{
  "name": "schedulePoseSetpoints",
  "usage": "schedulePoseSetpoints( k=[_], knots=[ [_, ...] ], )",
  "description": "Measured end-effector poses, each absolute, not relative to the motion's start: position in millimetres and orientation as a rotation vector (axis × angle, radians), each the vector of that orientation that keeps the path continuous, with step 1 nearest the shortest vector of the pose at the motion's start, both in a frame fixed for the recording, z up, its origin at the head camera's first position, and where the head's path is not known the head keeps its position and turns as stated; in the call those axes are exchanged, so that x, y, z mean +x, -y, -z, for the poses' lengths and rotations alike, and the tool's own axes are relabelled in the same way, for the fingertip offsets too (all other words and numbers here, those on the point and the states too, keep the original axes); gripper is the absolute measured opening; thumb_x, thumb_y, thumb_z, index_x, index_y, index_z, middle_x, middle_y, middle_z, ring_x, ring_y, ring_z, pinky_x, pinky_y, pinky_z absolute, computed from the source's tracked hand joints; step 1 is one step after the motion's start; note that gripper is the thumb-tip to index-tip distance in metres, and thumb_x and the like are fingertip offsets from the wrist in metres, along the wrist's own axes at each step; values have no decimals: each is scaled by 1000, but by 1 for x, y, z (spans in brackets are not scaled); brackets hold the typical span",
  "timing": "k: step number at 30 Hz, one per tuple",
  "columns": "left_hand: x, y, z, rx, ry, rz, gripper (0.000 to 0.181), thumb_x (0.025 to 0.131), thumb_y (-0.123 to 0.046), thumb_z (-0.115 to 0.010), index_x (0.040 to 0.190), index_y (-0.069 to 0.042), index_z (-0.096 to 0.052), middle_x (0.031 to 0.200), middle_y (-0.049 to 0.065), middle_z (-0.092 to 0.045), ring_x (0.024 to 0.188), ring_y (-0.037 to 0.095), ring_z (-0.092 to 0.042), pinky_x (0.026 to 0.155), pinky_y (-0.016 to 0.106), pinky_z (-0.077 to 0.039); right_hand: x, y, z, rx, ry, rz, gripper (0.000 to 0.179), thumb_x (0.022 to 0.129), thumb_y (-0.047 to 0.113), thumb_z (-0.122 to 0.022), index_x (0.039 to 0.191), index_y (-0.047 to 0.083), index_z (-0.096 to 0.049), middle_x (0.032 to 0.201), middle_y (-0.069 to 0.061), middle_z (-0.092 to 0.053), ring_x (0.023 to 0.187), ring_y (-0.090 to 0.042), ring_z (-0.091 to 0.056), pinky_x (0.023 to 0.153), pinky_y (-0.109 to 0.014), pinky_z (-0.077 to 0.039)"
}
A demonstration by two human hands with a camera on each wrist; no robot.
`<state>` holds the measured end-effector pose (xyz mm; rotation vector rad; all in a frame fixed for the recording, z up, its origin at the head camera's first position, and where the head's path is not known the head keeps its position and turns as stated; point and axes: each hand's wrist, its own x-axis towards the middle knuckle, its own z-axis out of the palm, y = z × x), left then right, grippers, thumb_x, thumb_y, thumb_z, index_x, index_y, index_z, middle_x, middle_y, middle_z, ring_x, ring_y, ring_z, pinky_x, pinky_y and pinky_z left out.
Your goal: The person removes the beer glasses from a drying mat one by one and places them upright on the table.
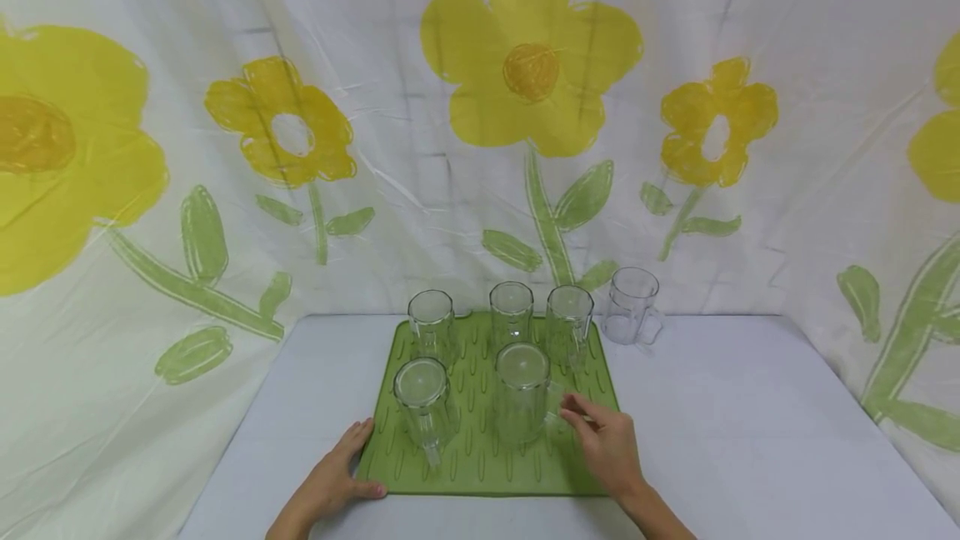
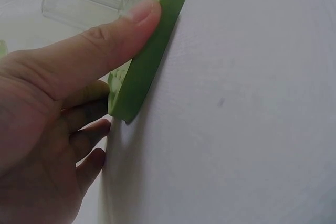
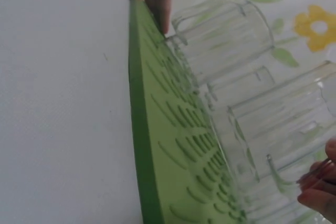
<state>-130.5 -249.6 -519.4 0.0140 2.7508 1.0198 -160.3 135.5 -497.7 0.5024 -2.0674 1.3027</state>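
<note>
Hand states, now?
Left hand: open, touching the green mat at its front-left corner.
Right hand: closed, holding the front-right glass mug by its handle.

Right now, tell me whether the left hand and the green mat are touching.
Touching. The left wrist view shows the left hand with its thumb lying against the edge of the green mat.

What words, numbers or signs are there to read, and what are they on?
None that I can read.
The glass mugs, green mat and white table show no readable writing.
The cloth behind shows flowers and leaves, not letters.
One tiny table mark is too blurry to make out.
</note>
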Motion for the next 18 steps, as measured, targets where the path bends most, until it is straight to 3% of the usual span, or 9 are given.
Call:
schedulePoseSetpoints(
  k=[9,18],
  knots=[
    [-131,249,518,3,-2748,-1011,113,57,-33,-89,150,0,-33,155,28,-26,143,49,-23,113,66,-25,-164,-142,491,529,2056,-1304,24,70,-12,-77,93,-6,-74,81,-14,-75,72,-17,-74,64,-13,-57],
    [-131,248,518,2,-2747,-1003,113,57,-31,-90,149,0,-33,155,28,-26,143,50,-23,113,66,-25,-165,-149,485,488,2080,-1322,23,72,-11,-77,94,-6,-75,81,-14,-75,74,-7,-72,63,-13,-57]
  ],
)
